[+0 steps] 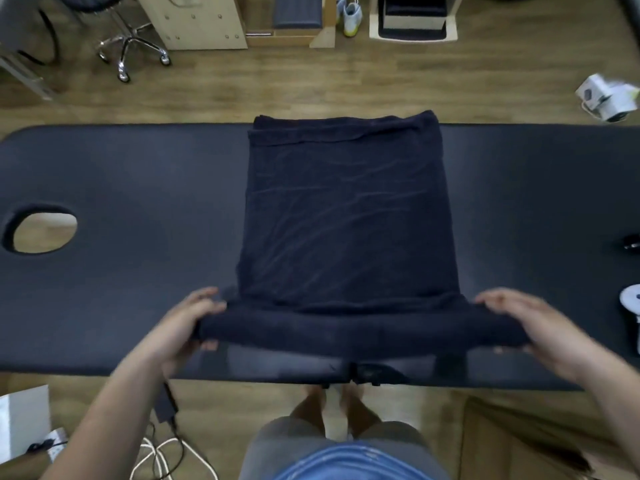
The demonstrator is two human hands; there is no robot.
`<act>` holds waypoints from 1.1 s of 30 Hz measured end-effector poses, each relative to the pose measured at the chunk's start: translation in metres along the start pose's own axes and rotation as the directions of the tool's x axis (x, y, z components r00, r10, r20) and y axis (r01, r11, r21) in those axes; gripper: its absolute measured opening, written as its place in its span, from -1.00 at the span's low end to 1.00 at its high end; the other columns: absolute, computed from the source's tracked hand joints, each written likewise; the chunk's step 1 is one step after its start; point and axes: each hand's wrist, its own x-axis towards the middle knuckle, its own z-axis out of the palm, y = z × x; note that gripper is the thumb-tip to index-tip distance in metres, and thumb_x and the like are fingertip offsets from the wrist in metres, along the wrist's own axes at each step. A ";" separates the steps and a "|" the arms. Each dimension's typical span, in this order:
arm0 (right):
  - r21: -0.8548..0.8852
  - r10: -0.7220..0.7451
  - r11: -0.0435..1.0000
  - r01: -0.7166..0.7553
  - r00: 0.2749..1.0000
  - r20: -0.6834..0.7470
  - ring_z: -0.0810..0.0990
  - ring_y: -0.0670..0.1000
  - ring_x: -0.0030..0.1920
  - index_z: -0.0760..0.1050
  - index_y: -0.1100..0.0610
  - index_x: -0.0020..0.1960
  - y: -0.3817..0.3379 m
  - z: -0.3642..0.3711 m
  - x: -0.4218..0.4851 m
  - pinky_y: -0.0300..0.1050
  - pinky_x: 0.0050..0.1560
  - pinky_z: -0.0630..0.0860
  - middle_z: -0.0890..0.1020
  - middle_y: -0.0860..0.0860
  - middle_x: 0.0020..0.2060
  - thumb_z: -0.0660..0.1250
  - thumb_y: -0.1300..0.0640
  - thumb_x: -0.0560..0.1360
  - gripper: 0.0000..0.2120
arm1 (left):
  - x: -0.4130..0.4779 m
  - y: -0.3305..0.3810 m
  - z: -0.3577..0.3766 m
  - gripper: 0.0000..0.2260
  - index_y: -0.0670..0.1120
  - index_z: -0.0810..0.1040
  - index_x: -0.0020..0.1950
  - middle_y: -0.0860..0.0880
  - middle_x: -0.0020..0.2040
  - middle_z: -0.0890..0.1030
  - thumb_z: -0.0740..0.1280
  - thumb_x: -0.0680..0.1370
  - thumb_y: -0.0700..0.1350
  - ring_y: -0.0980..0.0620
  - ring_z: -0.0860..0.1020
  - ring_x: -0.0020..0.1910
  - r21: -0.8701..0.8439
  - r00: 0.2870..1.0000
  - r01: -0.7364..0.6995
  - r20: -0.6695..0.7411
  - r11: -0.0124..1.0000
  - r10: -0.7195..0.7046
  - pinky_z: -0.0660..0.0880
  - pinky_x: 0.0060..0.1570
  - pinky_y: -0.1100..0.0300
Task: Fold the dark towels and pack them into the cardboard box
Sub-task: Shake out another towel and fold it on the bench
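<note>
A dark towel (346,216) lies spread across the middle of a black padded massage table (131,188), its far edge hanging a little past the table's back side. The towel's near edge is lifted off the table and stretched between my hands. My left hand (187,323) grips the near left corner, thumb on top. My right hand (523,323) grips the near right corner the same way. A cardboard box (526,441) stands on the floor at the lower right, partly cut off by the frame.
The table has a face hole (43,228) at its left end. Small white and dark objects (632,299) sit at its right edge. Cables (166,455) lie on the floor at the lower left. A stool (128,46), wooden furniture and shoes stand beyond the table.
</note>
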 end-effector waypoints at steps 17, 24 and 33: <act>-0.200 0.100 0.967 -0.157 0.958 -0.270 0.58 0.09 0.16 0.38 0.07 0.35 0.003 0.040 0.107 0.10 0.20 0.53 0.58 0.02 0.22 0.54 -0.11 0.35 -0.33 | 0.080 -0.001 0.052 -0.50 -0.11 0.53 0.27 -0.04 0.13 0.65 0.55 0.43 0.06 -0.01 0.65 0.02 0.225 0.986 0.026 -0.165 0.974 0.011 0.62 -0.08 0.07; -0.191 0.203 0.949 -0.251 0.949 -0.240 0.63 0.15 -0.03 0.52 0.16 0.17 0.000 0.032 0.099 0.03 -0.02 0.60 0.66 0.10 -0.03 0.50 0.10 0.38 -0.60 | 0.063 0.004 0.051 -0.52 -0.15 0.59 0.16 -0.07 0.00 0.70 0.56 0.29 -0.07 -0.07 0.66 -0.06 0.242 0.988 0.148 -0.072 0.959 -0.134 0.55 -0.21 0.14; 0.215 -0.049 0.972 0.091 0.980 -0.191 0.55 0.05 -0.22 0.45 -0.14 0.21 -0.140 0.004 0.067 -0.14 -0.22 0.42 0.60 0.03 -0.11 0.34 0.11 0.47 -0.66 | 0.034 0.154 0.060 -0.91 -0.06 0.57 -0.17 0.00 -0.44 0.61 0.35 0.53 -0.12 0.09 0.53 -0.55 -0.090 0.999 0.005 0.050 0.996 -0.001 0.37 -0.58 0.36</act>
